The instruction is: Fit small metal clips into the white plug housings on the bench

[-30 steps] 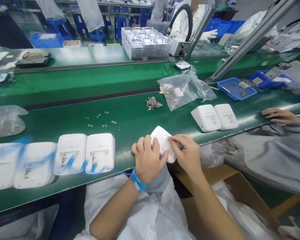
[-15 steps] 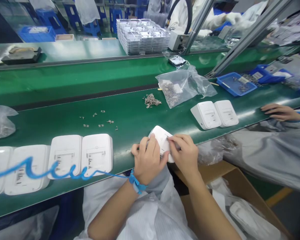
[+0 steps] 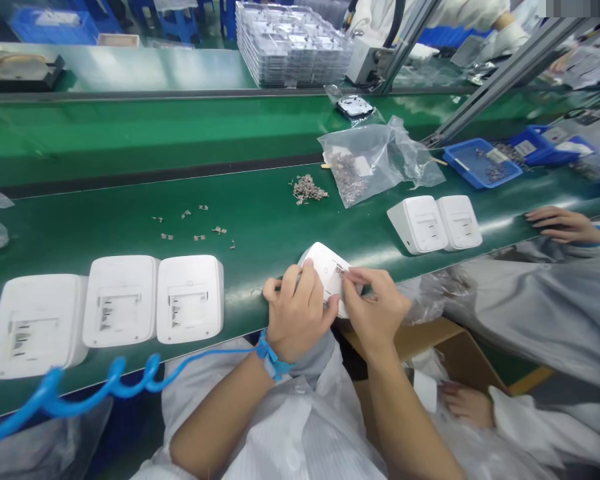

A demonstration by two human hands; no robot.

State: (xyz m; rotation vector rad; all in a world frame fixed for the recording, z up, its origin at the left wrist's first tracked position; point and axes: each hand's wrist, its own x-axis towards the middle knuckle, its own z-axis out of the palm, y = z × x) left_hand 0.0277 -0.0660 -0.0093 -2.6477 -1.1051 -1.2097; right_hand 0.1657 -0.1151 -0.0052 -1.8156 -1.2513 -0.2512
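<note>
A white plastic housing point(image 3: 320, 257) with rounded corners is tilted at the bench's near edge, between my two hands. My left hand point(image 3: 300, 303) is closed around its left side, with the thumb along the near face. The thumb and forefinger of my right hand point(image 3: 375, 303) pinch a small metal clip point(image 3: 339, 269) at the recess in the housing's face; the fingers partly hide it. A blue coiled cord point(image 3: 120, 377) runs from the blue band point(image 3: 273, 357) on my left wrist. Several loose metal clips point(image 3: 219, 231) lie on the green bench beyond my left hand.
White housings stand left point(image 3: 190, 300) and right point(image 3: 425, 223). Behind are a clip pile point(image 3: 309, 190), a plastic bag of clips point(image 3: 347, 175) and a blue tray point(image 3: 480, 163). A co-worker's hand point(image 3: 565, 223) rests at right; another hand point(image 3: 467, 403) reaches into the cardboard box point(image 3: 460, 353).
My view has shifted slightly. Both hands stay on the housing, the right fingers still at its recess. A co-worker's hand has appeared over the box at lower right.
</note>
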